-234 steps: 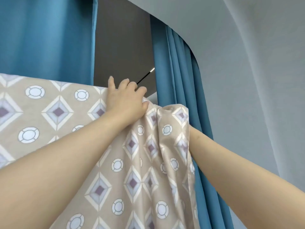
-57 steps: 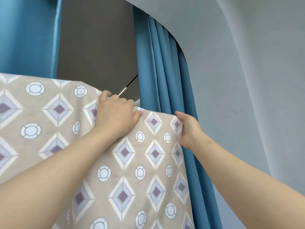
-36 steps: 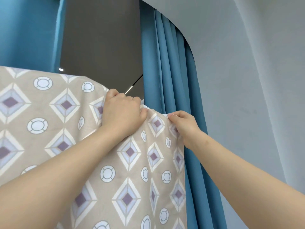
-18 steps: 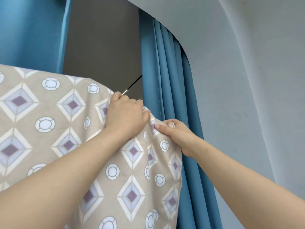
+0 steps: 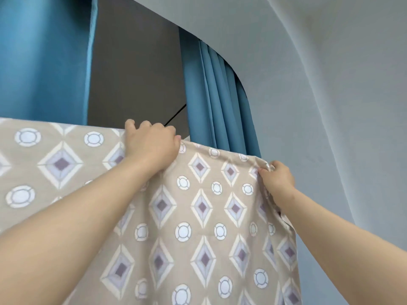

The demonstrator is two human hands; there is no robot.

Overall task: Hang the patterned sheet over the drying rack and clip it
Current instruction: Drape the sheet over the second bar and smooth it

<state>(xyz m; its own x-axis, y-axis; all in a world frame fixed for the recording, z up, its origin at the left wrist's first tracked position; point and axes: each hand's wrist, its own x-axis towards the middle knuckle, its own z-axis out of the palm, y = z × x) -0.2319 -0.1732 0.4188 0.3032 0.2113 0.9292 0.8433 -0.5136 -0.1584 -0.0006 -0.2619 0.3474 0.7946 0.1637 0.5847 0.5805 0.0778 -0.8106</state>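
The patterned sheet (image 5: 198, 216) hangs folded over a high straight edge that runs from 9 o'clock toward 3 o'clock across the view. The drying rack itself is hidden under the cloth, so its bar is only guessed from that taut top line.

The left hand (image 5: 152, 144), at about 9 o'clock of centre, has its fingers curled over the fold and grips the sheet there, probably to pin the cloth so it cannot slide while the far end is pulled. The right hand (image 5: 276, 179), at about 4 o'clock, pinches the bunched corner of the side hem between thumb and fingers, seemingly to draw the cloth flat toward 3 o'clock.

The fabric looks like soft, matte woven cotton: beige, printed with lilac diamonds and white rings, smooth between the hands and gathered into small pleats at the pinched corner. Below, it falls in loose vertical folds.

Behind, at 12 o'clock, a blue curtain (image 5: 211, 95) hangs in heavy pleats beside a pale wall (image 5: 330, 106). A thin dark line (image 5: 176, 116) slants above the left hand; what it is cannot be told. No clip is in view, so clipping appears not yet done.
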